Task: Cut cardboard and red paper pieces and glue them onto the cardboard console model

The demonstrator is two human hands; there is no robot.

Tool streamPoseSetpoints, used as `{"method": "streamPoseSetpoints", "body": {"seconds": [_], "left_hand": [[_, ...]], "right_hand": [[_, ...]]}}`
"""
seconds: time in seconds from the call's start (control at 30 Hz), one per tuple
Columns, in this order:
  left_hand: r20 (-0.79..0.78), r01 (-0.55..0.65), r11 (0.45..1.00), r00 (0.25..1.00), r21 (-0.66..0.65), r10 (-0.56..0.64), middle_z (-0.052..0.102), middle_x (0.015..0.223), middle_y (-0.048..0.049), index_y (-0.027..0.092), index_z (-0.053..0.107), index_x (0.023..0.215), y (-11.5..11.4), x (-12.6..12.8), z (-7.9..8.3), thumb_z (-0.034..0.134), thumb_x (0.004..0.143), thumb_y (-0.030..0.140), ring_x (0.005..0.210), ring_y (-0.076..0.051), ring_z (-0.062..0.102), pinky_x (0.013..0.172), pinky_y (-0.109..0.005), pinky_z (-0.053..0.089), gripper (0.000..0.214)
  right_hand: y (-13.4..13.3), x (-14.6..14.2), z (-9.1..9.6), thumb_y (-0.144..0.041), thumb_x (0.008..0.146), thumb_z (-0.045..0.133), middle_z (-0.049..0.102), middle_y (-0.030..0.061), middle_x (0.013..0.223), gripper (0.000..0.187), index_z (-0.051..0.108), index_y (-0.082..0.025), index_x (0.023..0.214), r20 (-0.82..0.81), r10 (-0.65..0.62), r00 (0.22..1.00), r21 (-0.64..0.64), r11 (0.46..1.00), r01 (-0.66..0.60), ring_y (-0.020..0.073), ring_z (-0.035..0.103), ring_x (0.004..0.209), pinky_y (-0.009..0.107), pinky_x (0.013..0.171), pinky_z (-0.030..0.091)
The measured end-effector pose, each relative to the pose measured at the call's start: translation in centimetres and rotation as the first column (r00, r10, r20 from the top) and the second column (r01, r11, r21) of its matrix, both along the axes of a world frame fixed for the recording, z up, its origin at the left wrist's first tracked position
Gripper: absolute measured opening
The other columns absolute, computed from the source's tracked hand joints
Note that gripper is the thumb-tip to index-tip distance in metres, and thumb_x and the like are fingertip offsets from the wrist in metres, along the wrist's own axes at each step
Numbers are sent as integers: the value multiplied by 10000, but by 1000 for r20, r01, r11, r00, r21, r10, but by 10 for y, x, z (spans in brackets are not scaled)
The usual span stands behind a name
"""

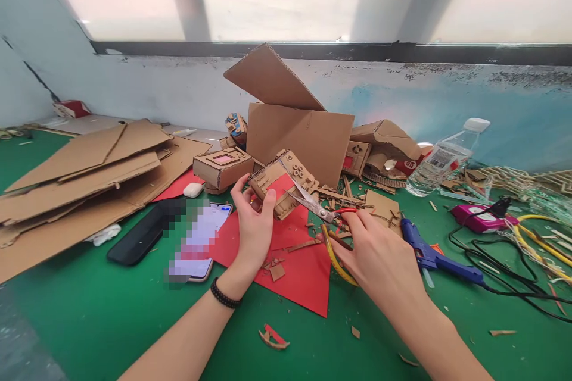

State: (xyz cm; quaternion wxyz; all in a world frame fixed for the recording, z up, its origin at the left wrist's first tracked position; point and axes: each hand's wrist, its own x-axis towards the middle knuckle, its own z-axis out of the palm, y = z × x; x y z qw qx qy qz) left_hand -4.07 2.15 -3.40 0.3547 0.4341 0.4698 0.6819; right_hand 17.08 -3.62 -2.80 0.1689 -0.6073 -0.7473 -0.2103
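My left hand (253,223) is closed around a small cardboard model (282,181) shaped like a handheld game console, with a red patch on its face, held above a red paper sheet (298,268). My right hand (375,250) grips scissors (313,202) with yellow and red handles. Their blades are open and point at the model's edge. A black bead bracelet sits on my left wrist.
Flat cardboard sheets (80,178) lie at the left, with a phone (199,241), a black case (140,232) and white earbuds case (193,190). A second cardboard console (222,166), folded cardboard (299,131), water bottle (444,158), blue glue gun (435,259), pink device (480,218) and cables lie around. Scraps litter the green table (111,315).
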Motion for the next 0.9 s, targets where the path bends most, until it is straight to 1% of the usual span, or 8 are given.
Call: {"method": "streamPoseSetpoints", "body": {"seconds": [0.13,0.27,0.4,0.5,0.6,0.73,0.9], "left_hand": [[10,10,1000,1000,1,-10,631,1277,-89,282,394,1435,-1,0,0,694,939,417,1135,-200,651,948,-341,550,595],[19,20,1000,1000,-1,-20,636,1289,-87,286,401,1433,-1,1,0,689,944,423,1147,-200,650,948,-337,553,583],[60,31,999,998,-16,-30,639,1301,-89,285,399,1430,0,0,1,687,947,413,1147,-198,653,946,-331,553,577],[71,16,1000,997,-25,-14,649,1282,-90,283,402,1431,1,-1,1,694,941,418,1150,-204,653,959,-342,548,587],[64,2,1000,998,-20,-1,656,1267,-87,285,401,1440,1,-1,0,701,936,419,1150,-207,653,989,-356,535,601],[70,-5,1000,998,-22,7,659,1268,-87,280,403,1433,2,0,0,697,939,409,1148,-204,655,1001,-358,530,588],[121,10,999,993,-35,-5,650,1307,-100,283,385,1423,3,-1,-1,691,943,444,1155,-210,669,986,-359,552,591]], "right_hand": [[1,-1,0,-435,959,580,688,48,919,228,611,-223,1037,-6,4,1000,7,1000,-4,238,685,735,323,571,343],[1,-1,-1,-433,975,557,712,36,947,235,608,-230,1080,-39,26,999,1,1000,-26,219,677,683,319,559,343],[1,0,-1,-465,983,561,702,31,924,260,609,-224,1065,-12,22,1000,38,999,-22,223,678,688,325,549,327],[-1,0,3,-473,1004,544,695,55,922,284,615,-202,1052,35,17,999,81,997,-20,234,686,750,333,603,355],[-4,-1,6,-472,1019,528,682,72,900,297,617,-190,1034,66,13,998,95,995,-19,243,686,796,338,655,371],[-5,0,5,-480,1018,512,669,60,866,298,613,-200,1010,64,10,998,81,997,-15,230,675,738,332,605,332],[-4,0,2,-501,1004,526,677,48,865,307,623,-210,1013,37,0,999,57,998,-2,227,682,710,321,565,312]]}}
